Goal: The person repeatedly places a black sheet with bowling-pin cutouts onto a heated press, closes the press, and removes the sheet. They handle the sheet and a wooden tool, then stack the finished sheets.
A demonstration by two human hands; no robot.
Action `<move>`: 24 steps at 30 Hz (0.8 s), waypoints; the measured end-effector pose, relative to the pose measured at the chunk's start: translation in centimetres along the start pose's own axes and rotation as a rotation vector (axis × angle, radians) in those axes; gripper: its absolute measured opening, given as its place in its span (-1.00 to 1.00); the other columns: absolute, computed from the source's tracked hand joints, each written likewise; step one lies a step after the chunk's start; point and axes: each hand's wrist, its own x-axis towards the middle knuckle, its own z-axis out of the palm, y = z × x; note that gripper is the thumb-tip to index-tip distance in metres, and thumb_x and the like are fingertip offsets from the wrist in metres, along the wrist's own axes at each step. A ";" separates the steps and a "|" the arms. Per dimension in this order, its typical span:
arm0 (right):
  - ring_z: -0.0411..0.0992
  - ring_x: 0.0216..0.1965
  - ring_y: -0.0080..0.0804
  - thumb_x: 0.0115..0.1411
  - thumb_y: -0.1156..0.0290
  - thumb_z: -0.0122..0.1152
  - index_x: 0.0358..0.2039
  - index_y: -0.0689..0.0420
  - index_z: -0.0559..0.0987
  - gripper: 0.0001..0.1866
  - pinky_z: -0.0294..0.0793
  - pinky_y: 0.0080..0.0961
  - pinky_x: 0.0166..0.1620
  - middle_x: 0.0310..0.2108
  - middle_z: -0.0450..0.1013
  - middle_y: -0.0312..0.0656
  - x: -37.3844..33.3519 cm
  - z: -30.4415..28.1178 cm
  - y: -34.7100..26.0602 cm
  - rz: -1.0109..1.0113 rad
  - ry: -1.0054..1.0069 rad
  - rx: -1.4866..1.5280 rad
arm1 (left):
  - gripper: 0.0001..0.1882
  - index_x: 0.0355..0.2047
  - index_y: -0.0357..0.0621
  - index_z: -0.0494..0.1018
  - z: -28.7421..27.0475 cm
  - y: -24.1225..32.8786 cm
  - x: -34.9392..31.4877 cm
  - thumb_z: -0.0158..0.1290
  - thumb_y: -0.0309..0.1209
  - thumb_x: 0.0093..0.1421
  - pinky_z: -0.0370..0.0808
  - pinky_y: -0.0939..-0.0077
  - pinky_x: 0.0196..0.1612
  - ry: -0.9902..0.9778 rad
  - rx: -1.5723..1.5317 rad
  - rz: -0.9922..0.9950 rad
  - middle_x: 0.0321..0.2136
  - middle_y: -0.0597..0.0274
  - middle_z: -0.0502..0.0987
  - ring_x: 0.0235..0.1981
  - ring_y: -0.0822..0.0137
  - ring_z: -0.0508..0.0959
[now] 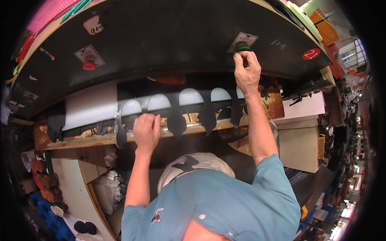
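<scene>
My right hand reaches up to the dark machine panel. Its thumb and bent fingers close at a green push button, partly covering it. Lower down, my left hand has its fingers curled together on a black sheet with a row of rounded cutouts. The strip of sheet under this hand is mostly hidden, and other dark strips hang over the front edge. White board shows through the cutouts.
A red button sits on the panel's left. Along the front of the bed runs a worn wooden edge. Clear plastic wrapping fills a shelf at lower left. A pale cabinet stands to the right.
</scene>
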 end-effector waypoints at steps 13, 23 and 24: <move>0.55 -0.51 -0.13 0.29 0.44 0.41 -0.38 0.21 0.65 -0.85 0.51 -0.27 -0.39 -0.47 0.56 -0.08 -14.5 -2.5 -0.1 0.161 -0.370 -0.026 | -0.91 -0.31 -0.08 0.58 0.9 3.5 2.1 0.30 -0.44 0.27 0.44 0.20 -0.16 -0.031 0.091 -0.007 -0.43 0.24 0.64 -0.39 0.12 0.63; 0.56 -0.52 -0.10 0.34 0.39 0.37 -0.35 0.21 0.64 -0.83 0.50 -0.25 -0.40 -0.49 0.58 -0.02 -15.0 -1.9 -0.2 0.241 -0.434 -0.015 | -0.86 -0.37 -0.06 0.56 1.6 3.6 0.8 0.26 -0.38 0.34 0.41 0.17 -0.06 -0.065 0.067 -0.001 -0.50 0.27 0.62 -0.40 0.15 0.61; 0.57 -0.51 -0.10 0.34 0.39 0.37 -0.35 0.21 0.64 -0.83 0.50 -0.25 -0.40 -0.49 0.58 -0.02 -15.1 -1.9 0.0 0.271 -0.445 -0.031 | -0.86 -0.38 -0.06 0.56 1.6 3.7 0.8 0.26 -0.38 0.34 0.41 0.17 -0.06 -0.045 0.052 0.004 -0.50 0.26 0.62 -0.40 0.15 0.61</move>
